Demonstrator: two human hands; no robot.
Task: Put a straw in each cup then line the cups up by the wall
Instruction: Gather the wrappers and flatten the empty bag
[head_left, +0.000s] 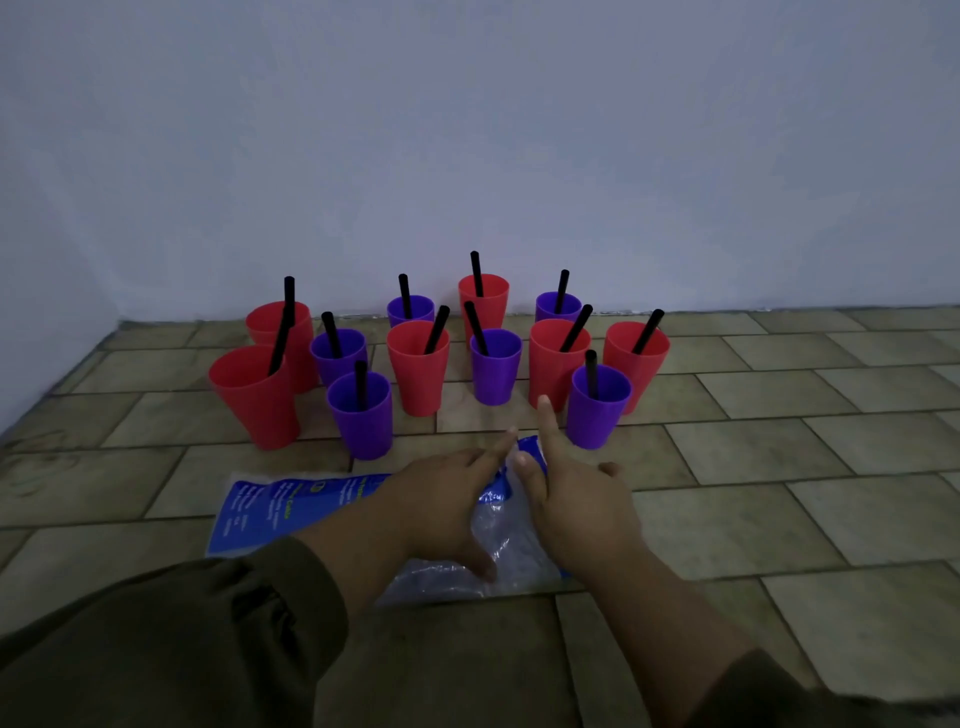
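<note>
Black plastic straws fill all red and purple plastic cups. Left hand and right hand are spread and empty. Probably next: lining them along the far wall.

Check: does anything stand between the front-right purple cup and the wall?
Yes. A red cup and a second red cup stand just behind the front-right purple cup, and a further purple cup sits at the wall. Nothing visible lies between the right hand and that cup.

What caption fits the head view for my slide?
Red and purple cups holding straws cluster near the wall; left hand and right hand over a bag.
</note>
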